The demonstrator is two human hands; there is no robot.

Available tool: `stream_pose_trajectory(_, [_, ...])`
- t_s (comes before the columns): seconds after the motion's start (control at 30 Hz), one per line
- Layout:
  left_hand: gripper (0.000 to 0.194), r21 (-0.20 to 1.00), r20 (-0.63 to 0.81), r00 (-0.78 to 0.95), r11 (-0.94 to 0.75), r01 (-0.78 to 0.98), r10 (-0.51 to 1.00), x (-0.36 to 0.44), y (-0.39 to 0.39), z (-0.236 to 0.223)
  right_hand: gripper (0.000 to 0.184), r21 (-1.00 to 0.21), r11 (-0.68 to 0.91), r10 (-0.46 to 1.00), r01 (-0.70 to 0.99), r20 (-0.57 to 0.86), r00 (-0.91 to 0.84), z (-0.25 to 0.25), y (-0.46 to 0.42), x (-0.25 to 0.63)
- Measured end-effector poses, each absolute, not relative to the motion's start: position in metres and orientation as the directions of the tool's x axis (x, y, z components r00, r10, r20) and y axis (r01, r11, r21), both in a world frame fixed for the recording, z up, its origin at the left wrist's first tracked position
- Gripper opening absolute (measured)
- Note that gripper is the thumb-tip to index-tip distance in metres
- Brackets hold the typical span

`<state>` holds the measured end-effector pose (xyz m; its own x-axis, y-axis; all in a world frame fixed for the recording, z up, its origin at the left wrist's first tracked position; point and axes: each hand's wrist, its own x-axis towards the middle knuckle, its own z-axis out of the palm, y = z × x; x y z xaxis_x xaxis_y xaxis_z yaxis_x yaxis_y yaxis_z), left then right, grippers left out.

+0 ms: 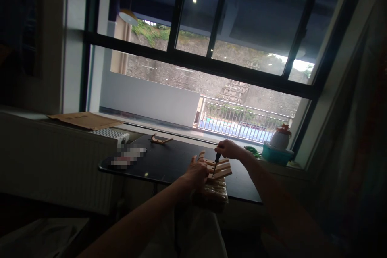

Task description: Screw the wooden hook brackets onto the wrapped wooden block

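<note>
My right hand (229,149) is closed round the handle of a screwdriver (217,159), which points down with its tip at a slatted wooden piece (222,168). My left hand (197,172) grips the near left side of that wooden piece, fingers partly hidden. Beneath the piece lies a block wrapped in shiny clear plastic (215,189), at the table's front edge. Whether a screw sits under the tip is too small to tell. Further back on the dark table (178,157) rests a curved wooden hook-like part (160,140).
A blurred-out item (128,158) lies at the table's left end. A brown envelope (86,120) rests on the ledge above a radiator (57,161). By the window at right stand a teal box (276,153) and a pale jug (280,138), with something green (252,151) beside them.
</note>
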<state>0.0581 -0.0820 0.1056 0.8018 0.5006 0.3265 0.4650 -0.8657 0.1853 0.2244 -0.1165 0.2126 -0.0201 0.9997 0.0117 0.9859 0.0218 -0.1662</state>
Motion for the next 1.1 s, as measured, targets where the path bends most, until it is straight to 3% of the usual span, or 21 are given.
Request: stream_pose_trajectory(1.1, [0.041,0.109,0.229,0.848,-0.878,0.465,0.478,0.064,-0.087,0.119,0.027,-0.128,0.039,0.999,0.991,0.03,-0.035,0.214,-0.118,0.22])
